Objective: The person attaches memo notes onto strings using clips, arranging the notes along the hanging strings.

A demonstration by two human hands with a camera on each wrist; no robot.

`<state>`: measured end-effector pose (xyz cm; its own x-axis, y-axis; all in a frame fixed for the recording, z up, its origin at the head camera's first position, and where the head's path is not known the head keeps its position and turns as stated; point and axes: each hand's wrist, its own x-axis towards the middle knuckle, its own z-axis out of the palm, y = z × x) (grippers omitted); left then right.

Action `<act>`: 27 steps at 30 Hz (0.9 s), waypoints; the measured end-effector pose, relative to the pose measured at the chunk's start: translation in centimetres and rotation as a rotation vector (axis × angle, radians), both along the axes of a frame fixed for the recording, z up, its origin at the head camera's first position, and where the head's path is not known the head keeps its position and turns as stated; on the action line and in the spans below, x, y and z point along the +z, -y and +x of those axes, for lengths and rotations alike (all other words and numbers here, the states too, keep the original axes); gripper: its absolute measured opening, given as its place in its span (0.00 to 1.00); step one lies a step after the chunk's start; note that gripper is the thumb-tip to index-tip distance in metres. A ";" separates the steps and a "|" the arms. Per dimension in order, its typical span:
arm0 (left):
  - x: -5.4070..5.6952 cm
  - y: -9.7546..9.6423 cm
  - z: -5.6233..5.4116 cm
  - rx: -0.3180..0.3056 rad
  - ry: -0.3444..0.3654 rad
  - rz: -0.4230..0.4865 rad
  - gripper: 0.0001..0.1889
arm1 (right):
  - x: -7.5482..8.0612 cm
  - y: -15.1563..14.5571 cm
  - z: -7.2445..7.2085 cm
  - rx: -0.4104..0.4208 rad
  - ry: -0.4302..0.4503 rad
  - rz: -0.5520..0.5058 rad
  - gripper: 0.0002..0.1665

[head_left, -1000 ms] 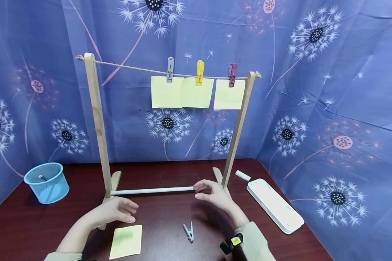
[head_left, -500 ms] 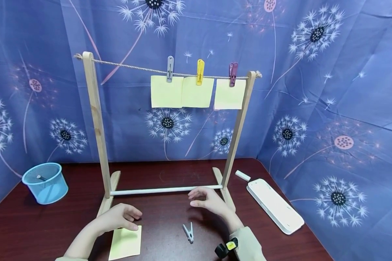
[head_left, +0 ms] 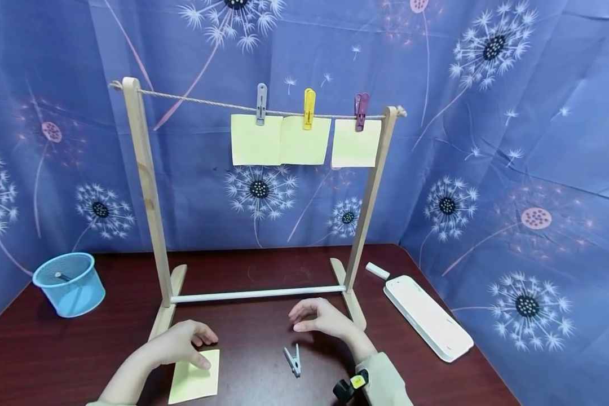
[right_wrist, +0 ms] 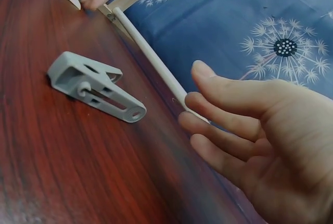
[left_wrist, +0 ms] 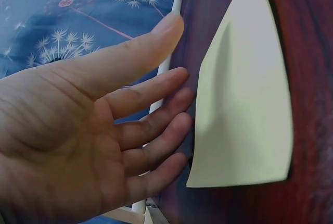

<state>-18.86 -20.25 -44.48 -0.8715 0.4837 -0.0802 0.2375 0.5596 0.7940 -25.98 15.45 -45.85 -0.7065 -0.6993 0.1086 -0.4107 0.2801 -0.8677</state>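
Observation:
My left hand (head_left: 181, 343) hovers by a yellow paper note (head_left: 195, 383) on the table, its fingers loosely bent and nothing between them. In the left wrist view the note (left_wrist: 242, 109) lies just beyond the fingertips, slightly curved. My right hand (head_left: 323, 319) holds nothing, fingers relaxed, above and behind a grey clothespin (head_left: 294, 361). That clothespin (right_wrist: 96, 86) lies on its side on the wood in the right wrist view, apart from the fingers. Along a rope (head_left: 193, 100), grey (head_left: 261, 104), yellow (head_left: 309, 108) and purple clothespins (head_left: 361, 111) hold up yellow notes (head_left: 256, 141).
A wooden frame (head_left: 149, 197) carries the rope, with a white rod (head_left: 259, 294) across its base. At the left stands a blue mesh basket (head_left: 71, 286); at the right lie a white tray (head_left: 428, 318) and a small white block (head_left: 377, 270). A patterned curtain hangs behind.
My left hand has come right and down, nearer the note on the table. The right hand has drawn back from the rod, slightly left and toward me.

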 end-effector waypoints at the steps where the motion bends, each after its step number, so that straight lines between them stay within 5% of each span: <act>1: 0.0 -0.1 0.0 0.001 0.003 0.000 0.22 | 0.0 0.0 -0.1 0.013 0.001 0.005 0.17; 14: -0.4 -0.9 0.3 0.012 -0.028 -0.026 0.26 | -0.1 -0.4 0.0 0.138 0.142 0.138 0.15; 27: -0.9 -1.4 0.4 0.008 -0.093 -0.097 0.29 | -0.3 0.0 0.1 0.194 -0.030 0.211 0.07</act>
<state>-18.49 -18.88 -45.41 -0.8812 0.4705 -0.0455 0.3025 0.6352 0.7106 -25.90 15.47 -46.11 -0.5557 -0.8306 -0.0353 -0.4987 0.3670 -0.7853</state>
